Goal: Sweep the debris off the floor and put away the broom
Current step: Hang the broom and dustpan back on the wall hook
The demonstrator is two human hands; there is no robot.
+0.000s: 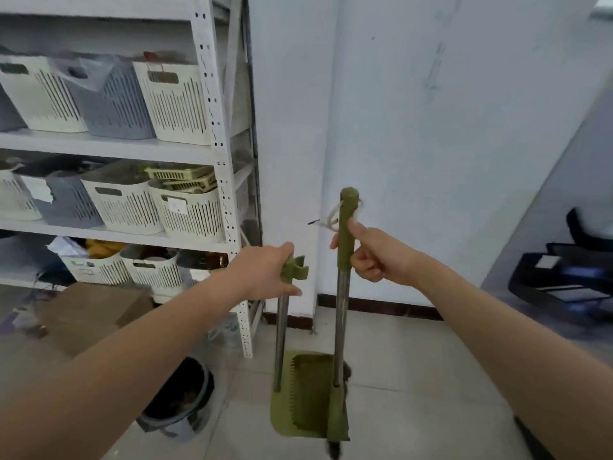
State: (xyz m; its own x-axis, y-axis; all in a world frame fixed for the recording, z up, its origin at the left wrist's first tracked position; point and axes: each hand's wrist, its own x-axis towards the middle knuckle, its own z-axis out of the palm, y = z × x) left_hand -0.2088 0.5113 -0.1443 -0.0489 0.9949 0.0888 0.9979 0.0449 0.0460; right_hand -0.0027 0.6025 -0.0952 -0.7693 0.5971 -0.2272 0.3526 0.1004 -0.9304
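- Looking down through the head camera, I have my right hand [371, 252] closed around the green grip of the broom [341, 313], thumb lying up along it, just below the capped top with its white hanging loop.
- My left hand [265, 272] is wrapped over the top of the dustpan handle [282, 340], right where the green clip [296, 265] sticks out toward the broom.
- Both shafts stand close to upright, side by side and a little apart; the broom's long axis runs from my right hand straight down to its head, which sits on the right side of the green dustpan [300, 400] on the tiled floor.
- I judge the sweeping done and the stowing in hand: the move turns on the small sideways gap between the broom shaft and that clip. The clip's mouth faces right, toward the broom, so the right hand is the one to bring the shaft across.
- Behind them is a white wall corner [318, 144]; a shelving unit [212, 127] with baskets stands left, a dark bin [180, 400] below it.
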